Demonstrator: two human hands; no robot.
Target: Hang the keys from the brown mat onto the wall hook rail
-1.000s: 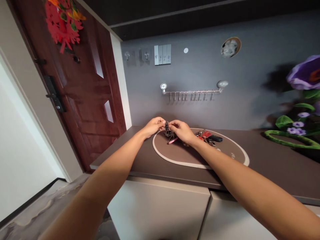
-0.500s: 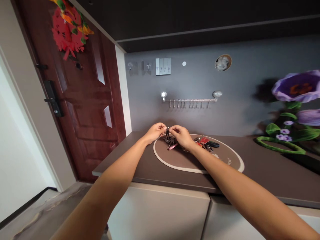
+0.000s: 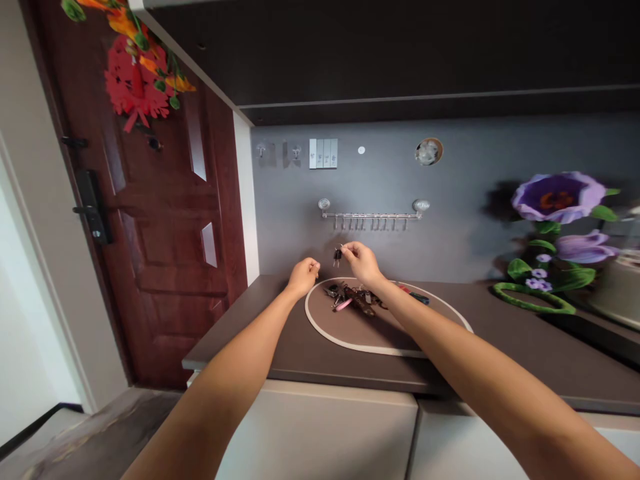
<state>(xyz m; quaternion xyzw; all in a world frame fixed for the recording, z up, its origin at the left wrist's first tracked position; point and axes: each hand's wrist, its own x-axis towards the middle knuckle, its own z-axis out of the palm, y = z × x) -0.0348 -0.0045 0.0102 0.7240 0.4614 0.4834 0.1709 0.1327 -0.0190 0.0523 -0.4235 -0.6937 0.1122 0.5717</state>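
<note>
My right hand [image 3: 364, 264] pinches the ring of a small bunch of keys [image 3: 337, 256], which hangs in the air with dark heads and metal blades. Left of it, apart from the keys, my left hand [image 3: 303, 277] is closed, thumb against fingers. Whether anything small is in that pinch I cannot make out. Below both hands a pile of keys and key fobs [image 3: 353, 299], with a pink piece [image 3: 344, 305] among them, lies on the rounded brown mat [image 3: 370, 348]. My right hand and forearm hide part of the pile.
On the grey wall, a clear hook rail [image 3: 373, 216] with several hooks is mounted above the mat. A dark cabinet [image 3: 400, 60] overhangs the counter [image 3: 300, 347]. Purple artificial flowers [image 3: 557, 200] stand to the right, a dark red door [image 3: 175, 287] to the left.
My hands have come apart. The right has lifted the bunch of keys toward the rail; the left has drawn back leftward. The view has tilted up slightly.
</note>
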